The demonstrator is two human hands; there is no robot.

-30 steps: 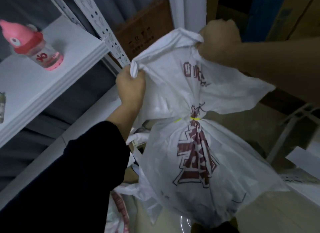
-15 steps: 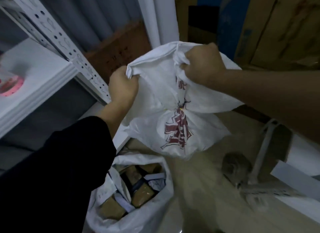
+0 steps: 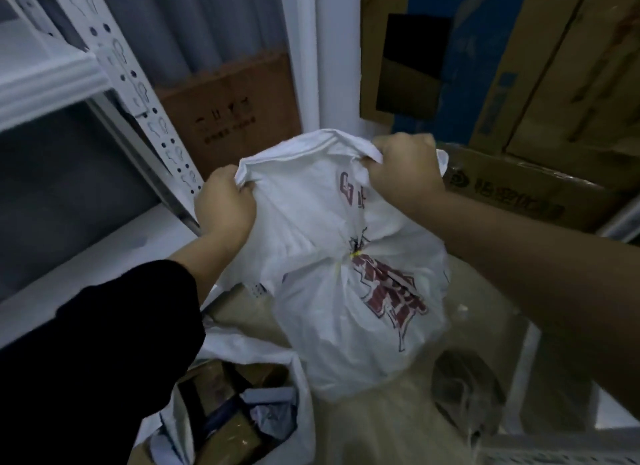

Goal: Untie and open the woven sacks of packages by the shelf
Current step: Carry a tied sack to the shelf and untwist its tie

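Left hand (image 3: 225, 206) and right hand (image 3: 403, 172) each clench the white sack's (image 3: 332, 291) top hem, hoisting it beside the shelf (image 3: 48, 80); yellow tie (image 3: 354, 255) still knotted; best set it down, then pick that.

White woven sack (image 3: 332, 257) — apparently tied, held aloft

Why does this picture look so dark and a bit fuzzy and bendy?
Head view: the light is dim and bluish, so colours look dull; the floor near the bottom is smeared with blur, while the white sack held by the left hand and right hand shows sharper; the wide lens makes the shelf post lean.
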